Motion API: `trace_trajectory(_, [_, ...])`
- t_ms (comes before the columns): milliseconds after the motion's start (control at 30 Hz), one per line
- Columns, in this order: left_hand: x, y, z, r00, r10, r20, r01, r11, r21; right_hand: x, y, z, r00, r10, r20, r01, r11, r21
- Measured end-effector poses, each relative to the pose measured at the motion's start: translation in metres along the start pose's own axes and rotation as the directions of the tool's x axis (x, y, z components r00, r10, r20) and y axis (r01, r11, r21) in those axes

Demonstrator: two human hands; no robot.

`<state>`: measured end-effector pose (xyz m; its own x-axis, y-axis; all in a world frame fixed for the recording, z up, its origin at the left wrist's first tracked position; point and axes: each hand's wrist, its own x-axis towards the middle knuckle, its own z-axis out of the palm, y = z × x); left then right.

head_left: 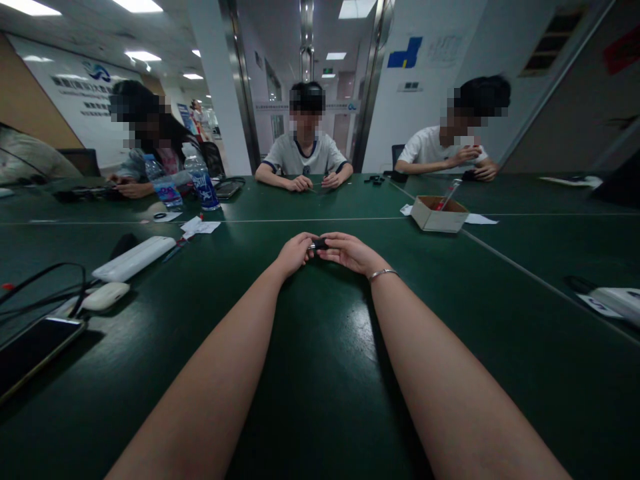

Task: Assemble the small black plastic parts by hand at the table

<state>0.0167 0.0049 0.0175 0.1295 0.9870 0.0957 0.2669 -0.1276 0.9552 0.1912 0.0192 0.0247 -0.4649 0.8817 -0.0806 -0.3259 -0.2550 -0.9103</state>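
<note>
My left hand (pixel 296 254) and my right hand (pixel 349 252) meet over the green table, straight ahead of me. Between their fingertips is a small dark object (pixel 319 245), black with a shiny silver end toward the left. Its exact kind is too small to make out. The left fingers pinch the silver end, while those of the right close on the black part. Fingers cover some of it. A silver bangle (pixel 384 273) circles my right wrist.
Left on the green table (pixel 320 373) lie a phone (pixel 43 347), a white power bank (pixel 134 259), cables and papers (pixel 201 225). Two bottles (pixel 203 180) stand farther back. A small open box (pixel 439 215) sits ahead right. Three people sit across the table.
</note>
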Motion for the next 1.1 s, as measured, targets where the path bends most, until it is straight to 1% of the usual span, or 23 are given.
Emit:
trace_trajectory(133, [-0.0008,0.0034,-0.0002,1.0,-0.004,0.009,0.004,1.0,0.028,-0.0008,-0.0003,0.0015,1.0,-0.001,-0.008,0.001,1.0,-0.001])
trace_trajectory(233, [-0.0023,0.0066,-0.0002,0.999,-0.027,0.041,0.025,0.999,0.034,-0.0011,-0.0007,0.0024,1.0,-0.002,-0.018,0.002,1.0,-0.003])
trace_trajectory(367, [-0.0028,0.0061,0.0,1.0,-0.013,0.001,0.013,1.0,0.024,-0.0008,-0.0011,0.0021,1.0,0.003,-0.016,-0.003,1.0,-0.003])
trace_trajectory(667, [-0.0024,0.0047,-0.0001,1.0,-0.004,0.004,0.004,1.0,0.004,0.0001,-0.0001,-0.0007,1.0,0.009,0.013,-0.009,1.0,0.003])
trace_trajectory(1100, [-0.0021,0.0036,0.0005,1.0,-0.011,0.003,0.011,1.0,0.003,-0.001,-0.0004,0.0025,0.999,0.008,-0.035,-0.008,1.0,-0.002])
